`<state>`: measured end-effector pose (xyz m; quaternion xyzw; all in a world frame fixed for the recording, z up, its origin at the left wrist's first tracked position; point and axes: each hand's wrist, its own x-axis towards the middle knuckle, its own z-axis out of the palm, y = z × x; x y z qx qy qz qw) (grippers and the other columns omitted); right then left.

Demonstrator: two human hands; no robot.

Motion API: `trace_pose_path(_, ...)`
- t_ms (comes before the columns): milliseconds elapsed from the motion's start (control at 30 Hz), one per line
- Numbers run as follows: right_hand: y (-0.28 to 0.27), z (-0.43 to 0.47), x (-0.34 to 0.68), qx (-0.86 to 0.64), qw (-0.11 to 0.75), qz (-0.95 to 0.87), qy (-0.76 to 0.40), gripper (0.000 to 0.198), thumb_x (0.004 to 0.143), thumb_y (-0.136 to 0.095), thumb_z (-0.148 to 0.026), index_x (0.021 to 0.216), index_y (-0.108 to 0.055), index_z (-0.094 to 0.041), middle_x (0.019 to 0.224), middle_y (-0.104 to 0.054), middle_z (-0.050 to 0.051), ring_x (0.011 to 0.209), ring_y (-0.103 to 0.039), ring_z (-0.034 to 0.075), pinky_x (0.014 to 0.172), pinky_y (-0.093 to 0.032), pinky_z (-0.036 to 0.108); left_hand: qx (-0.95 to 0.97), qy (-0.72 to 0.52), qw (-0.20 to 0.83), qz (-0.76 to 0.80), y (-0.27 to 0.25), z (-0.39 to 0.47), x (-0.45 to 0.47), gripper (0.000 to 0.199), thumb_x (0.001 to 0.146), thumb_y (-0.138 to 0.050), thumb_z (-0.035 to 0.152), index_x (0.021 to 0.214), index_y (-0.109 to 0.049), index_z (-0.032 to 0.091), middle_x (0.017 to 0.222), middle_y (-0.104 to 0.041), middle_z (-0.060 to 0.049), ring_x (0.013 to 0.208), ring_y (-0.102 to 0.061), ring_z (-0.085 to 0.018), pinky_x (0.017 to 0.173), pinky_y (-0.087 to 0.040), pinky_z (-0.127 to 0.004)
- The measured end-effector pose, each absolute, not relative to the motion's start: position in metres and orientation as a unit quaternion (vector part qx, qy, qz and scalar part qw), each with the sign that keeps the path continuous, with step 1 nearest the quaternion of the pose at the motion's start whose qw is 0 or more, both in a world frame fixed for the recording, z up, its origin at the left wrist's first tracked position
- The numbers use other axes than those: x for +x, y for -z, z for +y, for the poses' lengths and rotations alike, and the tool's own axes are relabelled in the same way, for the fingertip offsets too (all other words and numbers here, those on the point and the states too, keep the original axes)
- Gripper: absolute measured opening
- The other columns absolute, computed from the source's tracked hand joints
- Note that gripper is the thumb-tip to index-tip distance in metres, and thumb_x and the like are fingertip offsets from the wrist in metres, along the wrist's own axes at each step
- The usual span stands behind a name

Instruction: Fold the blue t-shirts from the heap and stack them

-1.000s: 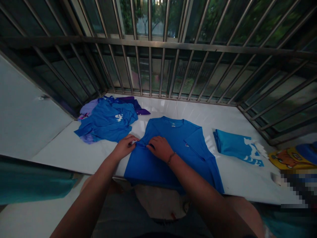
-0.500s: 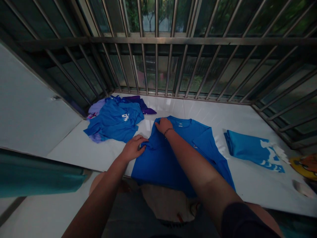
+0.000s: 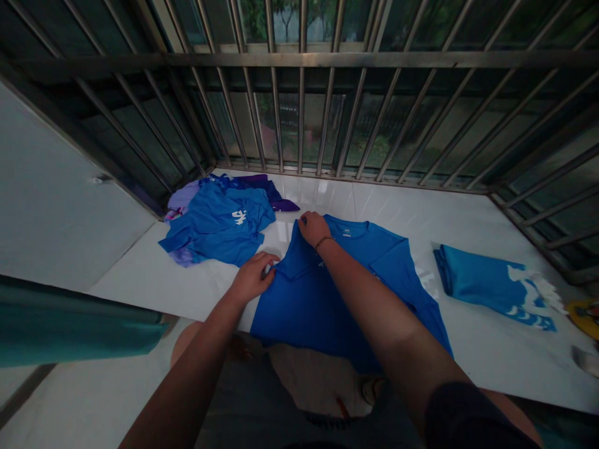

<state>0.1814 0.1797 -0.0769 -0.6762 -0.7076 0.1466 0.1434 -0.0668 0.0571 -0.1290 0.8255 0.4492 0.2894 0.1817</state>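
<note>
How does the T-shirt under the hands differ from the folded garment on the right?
The T-shirt lies spread out; the folded garment is a compact bundle. The left hand and right hand touch the T-shirt, neither the folded garment. The T-shirt shows only small white marks, the folded garment a large white print. Both are blue.

The right hand has moved from the middle of the blue shirt, just beside the left hand, to the far left shoulder next to the collar. The cloth that was bunched between the hands has opened into a smoother sleeve flap, and a small pale mark has come into sight just left of the right forearm.
</note>
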Motion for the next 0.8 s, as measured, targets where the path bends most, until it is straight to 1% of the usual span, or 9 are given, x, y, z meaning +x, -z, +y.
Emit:
trace_pose_path(67,0.07,0.161,0.192,-0.662,0.155,-0.721,-0.137,0.033,0.113,-0.056,-0.035,0.136,-0.074,-0.019,0.138,-0.072,0.014,0.129,-0.065,0.027,0.112,-0.049,0.036,0.833,-0.287,0.186,0.435,0.13,0.058,-0.067,0.033,0.102,-0.062,0.021,0.131,-0.077,0.027,0.111,-0.073,-0.006,0.096,-0.071,-0.022,0.091,-0.058,-0.035)
trace_pose_path(200,0.064,0.102,0.227,-0.639,0.165,-0.743,-0.111,0.027,0.112,-0.059,-0.034,0.128,-0.076,-0.02,0.135,-0.072,0.013,0.129,-0.062,0.027,0.115,-0.046,0.038,0.827,-0.295,0.19,0.439,0.134,0.06,-0.069,0.027,0.103,-0.059,0.02,0.117,-0.082,0.026,0.109,-0.073,-0.006,0.09,-0.07,-0.02,0.084,-0.056,-0.032)
trace_pose_path(367,0.069,0.009,0.268,-0.649,0.151,-0.742,-0.072,0.026,0.112,-0.059,-0.034,0.127,-0.076,-0.021,0.131,-0.073,0.013,0.124,-0.063,0.03,0.109,-0.049,0.042,0.814,-0.308,0.214,0.444,0.137,0.062,-0.071,0.029,0.102,-0.057,0.02,0.115,-0.082,0.025,0.108,-0.073,-0.005,0.08,-0.068,-0.017,0.076,-0.053,-0.03)
trace_pose_path(500,0.076,-0.04,0.257,-0.643,0.123,-0.75,-0.097,0.025,0.112,-0.059,-0.032,0.128,-0.075,-0.022,0.131,-0.074,0.013,0.122,-0.065,0.031,0.105,-0.051,0.041,0.815,-0.306,0.215,0.443,0.138,0.063,-0.072,0.028,0.102,-0.057,0.025,0.112,-0.083,0.025,0.109,-0.074,-0.005,0.08,-0.068,-0.017,0.076,-0.054,-0.03)
trace_pose_path(633,0.081,-0.041,0.216,-0.611,0.114,-0.773,-0.129,0.029,0.111,-0.063,-0.035,0.135,-0.072,-0.021,0.135,-0.072,0.013,0.123,-0.065,0.03,0.105,-0.051,0.041,0.818,-0.292,0.206,0.451,0.138,0.064,-0.072,0.024,0.098,-0.063,0.031,0.111,-0.082,0.024,0.109,-0.074,-0.005,0.081,-0.068,-0.019,0.079,-0.055,-0.032)
trace_pose_path(733,0.084,-0.021,0.185,-0.603,0.108,-0.782,-0.114,0.04,0.109,-0.068,-0.041,0.143,-0.068,-0.02,0.139,-0.07,0.014,0.126,-0.063,0.032,0.104,-0.051,0.043,0.817,-0.292,0.193,0.459,0.137,0.064,-0.071,0.021,0.095,-0.064,0.03,0.107,-0.08,0.024,0.109,-0.075,-0.006,0.089,-0.071,-0.021,0.086,-0.057,-0.035)
trace_pose_path(800,0.085,-0.007,0.17,-0.589,0.1,-0.796,-0.096,0.04,0.109,-0.068,-0.043,0.142,-0.068,-0.02,0.138,-0.07,0.014,0.126,-0.063,0.032,0.102,-0.052,0.043,0.819,-0.294,0.182,0.459,0.136,0.064,-0.07,0.02,0.094,-0.062,0.027,0.104,-0.079,0.024,0.107,-0.075,-0.006,0.097,-0.073,-0.024,0.091,-0.058,-0.037)
